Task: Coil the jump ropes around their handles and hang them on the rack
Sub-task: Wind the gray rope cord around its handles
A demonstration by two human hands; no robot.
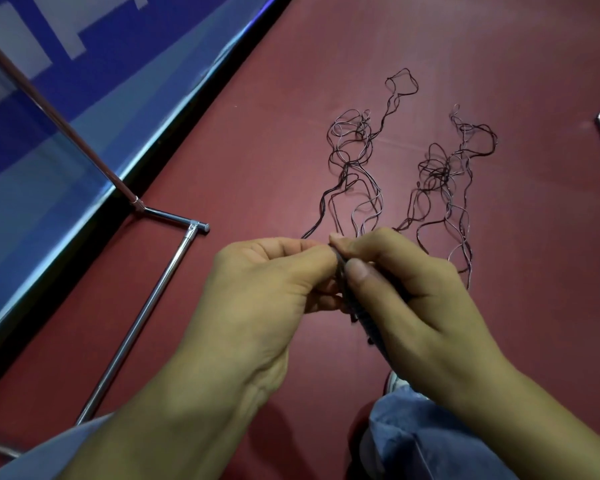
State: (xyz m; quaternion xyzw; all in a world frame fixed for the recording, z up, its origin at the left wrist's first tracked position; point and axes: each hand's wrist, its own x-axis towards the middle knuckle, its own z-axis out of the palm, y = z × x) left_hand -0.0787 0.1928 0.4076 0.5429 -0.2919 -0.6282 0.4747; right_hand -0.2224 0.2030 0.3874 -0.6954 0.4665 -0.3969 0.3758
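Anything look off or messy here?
Yes: the ropes lie in two snarled heaps on the floor, loops crossing every way, none coiled. The left hand and right hand hold the dark handles between them. No damage shows.

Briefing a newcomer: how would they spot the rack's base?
Start at the red floor, along the blue wall panel on the left. The rack base is the chrome tubing lying there; unlike the dark rope tangles, it is straight and shiny.

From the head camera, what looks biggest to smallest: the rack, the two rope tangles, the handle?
1. Rack, longest by far.
2. Tangle nearer the rack and the other tangle: about alike, no ranking.
3. Handle, though mostly hidden, so unsure.
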